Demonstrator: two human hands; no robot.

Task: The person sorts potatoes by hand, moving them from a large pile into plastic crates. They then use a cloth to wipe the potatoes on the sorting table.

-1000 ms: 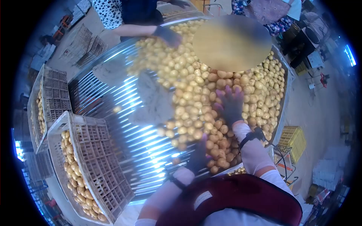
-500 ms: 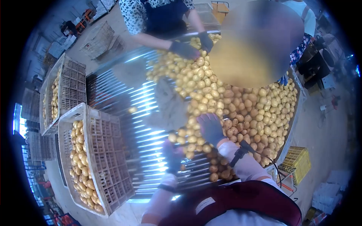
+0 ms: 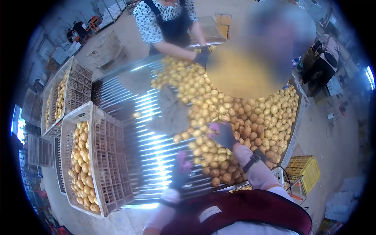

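Observation:
Pale and brownish potatoes (image 3: pixel 250 125) lie in a large heap on the metal roller table (image 3: pixel 152 156). My right hand (image 3: pixel 223 134), in a grey glove with pink fingertips, rests on the heap with its fingers curled; whether it holds a potato is hidden. Over the bare rollers near the front is my left hand (image 3: pixel 180 170), its glove blurred and nothing clearly within it. A few potatoes lie just right of it.
Two plastic crates (image 3: pixel 111 160) (image 3: pixel 78 86) of potatoes stand at the left. Across the table a person in a dark apron (image 3: pixel 172 29) reaches into the heap. A blurred area covers the top right. A yellow crate (image 3: pixel 307 172) stands at the right.
The fingers of my right hand have curled from a flatter spread. My left hand has moved slightly right and its fingers now point up. More potatoes lie near the front rollers.

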